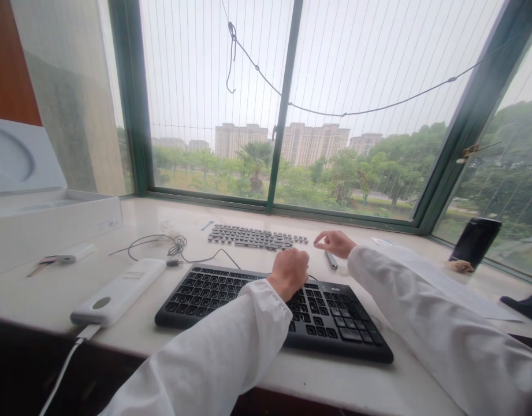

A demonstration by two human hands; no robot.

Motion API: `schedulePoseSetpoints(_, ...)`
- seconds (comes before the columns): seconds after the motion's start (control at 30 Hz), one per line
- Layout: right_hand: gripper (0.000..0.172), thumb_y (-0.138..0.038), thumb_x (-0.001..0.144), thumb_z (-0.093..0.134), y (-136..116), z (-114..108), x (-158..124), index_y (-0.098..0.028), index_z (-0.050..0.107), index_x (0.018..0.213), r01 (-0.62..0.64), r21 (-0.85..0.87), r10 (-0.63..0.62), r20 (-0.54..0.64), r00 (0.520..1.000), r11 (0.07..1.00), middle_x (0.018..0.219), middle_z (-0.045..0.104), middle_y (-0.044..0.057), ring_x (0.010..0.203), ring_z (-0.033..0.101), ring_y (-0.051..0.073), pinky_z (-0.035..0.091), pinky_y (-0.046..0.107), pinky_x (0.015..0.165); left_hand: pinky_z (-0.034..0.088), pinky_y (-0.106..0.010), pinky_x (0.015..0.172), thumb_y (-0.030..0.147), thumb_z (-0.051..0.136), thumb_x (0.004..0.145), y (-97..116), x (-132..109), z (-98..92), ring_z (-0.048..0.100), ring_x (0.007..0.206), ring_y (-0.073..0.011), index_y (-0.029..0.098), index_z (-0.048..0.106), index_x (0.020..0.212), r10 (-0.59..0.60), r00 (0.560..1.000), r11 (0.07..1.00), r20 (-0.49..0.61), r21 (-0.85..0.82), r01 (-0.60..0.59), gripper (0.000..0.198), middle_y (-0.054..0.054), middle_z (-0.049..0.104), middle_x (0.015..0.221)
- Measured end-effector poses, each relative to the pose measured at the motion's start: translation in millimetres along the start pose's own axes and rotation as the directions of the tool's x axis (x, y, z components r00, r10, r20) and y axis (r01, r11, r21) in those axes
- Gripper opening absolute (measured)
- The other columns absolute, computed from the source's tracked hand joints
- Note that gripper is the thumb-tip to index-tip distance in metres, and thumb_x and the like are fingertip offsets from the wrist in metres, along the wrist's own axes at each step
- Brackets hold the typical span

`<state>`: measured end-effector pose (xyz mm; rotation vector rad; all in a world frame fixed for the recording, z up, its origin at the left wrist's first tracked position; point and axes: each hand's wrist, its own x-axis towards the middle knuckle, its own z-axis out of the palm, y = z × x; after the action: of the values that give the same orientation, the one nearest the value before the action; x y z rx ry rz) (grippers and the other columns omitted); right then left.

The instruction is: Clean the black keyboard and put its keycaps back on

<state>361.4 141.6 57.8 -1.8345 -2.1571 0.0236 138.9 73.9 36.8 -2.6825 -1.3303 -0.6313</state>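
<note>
A black keyboard [248, 306] lies near the table's front edge; most of its keys show bare sockets, while keycaps sit on the number pad at its right end. Over its upper middle, my left hand [289, 273] is curled closed; whatever is inside the fingers is hidden. Loose dark keycaps [257, 237] are laid out in rows on the table behind the keyboard. At the right end of these rows, my right hand [337, 242] pinches a small dark keycap [316, 243] against the tabletop. Just below that hand lies a slim grey tool [331, 261].
A white power bank [122, 292] with a white cable stands left of the keyboard. Black cable [177, 245] coils behind it. Further left are a small white device [77, 253] and an open white box [53, 225]. Paper [447, 277] and a propped phone [476, 242] are at right.
</note>
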Motion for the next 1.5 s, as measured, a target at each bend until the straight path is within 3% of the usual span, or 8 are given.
schedulePoseSetpoints(0.1,0.051,-0.059,0.078,0.060,4.9,-23.1,-33.9,-0.015,0.073,0.100,0.044,0.100,-0.052,0.078,0.996,0.994,0.051,0.038,-0.008,0.049,0.033,0.008,0.024,0.024,0.050,0.055,-0.034,0.076,0.028,0.056,0.088,0.9,-0.2,-0.2,0.070,0.085,-0.0251,0.015,0.073,0.093,0.013,1.000,1.000,-0.012,-0.018,-0.013,0.022,-0.014,0.072,0.089)
schedulePoseSetpoints(0.2,0.062,-0.066,0.072,0.063,10.8,-37.1,-65.7,-0.013,0.072,0.102,0.030,0.312,-0.114,0.256,0.960,0.950,0.048,0.033,-0.009,0.047,0.027,0.008,0.018,0.024,0.047,0.054,-0.033,0.078,0.030,0.056,0.089,2.5,-0.7,0.9,0.070,0.085,-0.0233,0.017,0.074,0.094,0.033,0.999,0.999,-0.019,-0.041,-0.034,0.023,-0.013,0.073,0.088)
schedulePoseSetpoints(0.3,0.060,-0.064,0.073,0.065,14.1,-39.8,-90.5,-0.012,0.071,0.102,0.009,0.433,-0.175,0.346,0.922,0.901,0.047,0.033,-0.009,0.047,0.028,0.008,0.018,0.024,0.045,0.053,-0.033,0.078,0.032,0.056,0.089,4.9,-1.7,3.2,0.070,0.084,-0.0219,0.020,0.075,0.096,0.055,0.998,0.996,-0.021,-0.065,-0.056,0.023,-0.009,0.075,0.086)
schedulePoseSetpoints(0.43,0.053,-0.059,0.073,0.069,12.8,-36.7,-109.9,-0.012,0.073,0.096,0.074,0.485,-0.275,0.357,0.893,0.871,0.049,0.029,-0.010,0.047,0.025,0.007,0.016,0.024,0.045,0.052,-0.031,0.077,0.034,0.055,0.090,9.9,-3.9,5.9,0.070,0.084,-0.0207,0.023,0.075,0.097,0.084,0.996,0.992,-0.030,-0.093,-0.087,0.024,-0.006,0.075,0.088)
schedulePoseSetpoints(0.77,0.043,-0.051,0.069,0.075,-8.1,-32.2,-127.4,-0.015,0.075,0.092,0.132,0.451,-0.348,0.438,0.829,0.883,0.048,0.045,-0.008,0.046,0.038,0.006,0.024,0.021,0.044,0.041,-0.023,0.062,0.032,0.058,0.088,21.9,-9.5,6.3,0.061,0.060,-0.0121,0.023,0.076,0.088,0.150,0.987,0.966,-0.058,-0.204,-0.159,0.020,0.000,0.071,0.069)
schedulePoseSetpoints(1.03,0.035,-0.044,0.066,0.079,-13.7,-30.3,-129.9,-0.016,0.077,0.087,0.117,0.355,-0.270,0.422,0.866,0.928,0.051,0.050,-0.007,0.047,0.043,0.006,0.028,0.020,0.046,0.036,-0.021,0.058,0.032,0.061,0.087,24.9,-10.8,5.3,0.052,0.052,-0.0094,0.023,0.075,0.084,0.164,0.986,0.966,-0.036,-0.197,-0.168,0.017,0.003,0.064,0.058)
schedulePoseSetpoints(1.5,0.041,-0.047,0.066,0.078,-18.8,-32.4,-132.1,-0.014,0.077,0.090,0.051,0.355,-0.228,0.478,0.848,0.933,0.052,0.050,-0.006,0.050,0.043,0.007,0.028,0.022,0.047,0.033,-0.021,0.057,0.034,0.063,0.085,25.3,-11.8,6.8,0.047,0.050,-0.0087,0.026,0.076,0.083,0.147,0.989,0.965,-0.025,-0.215,-0.149,0.015,0.004,0.060,0.055)
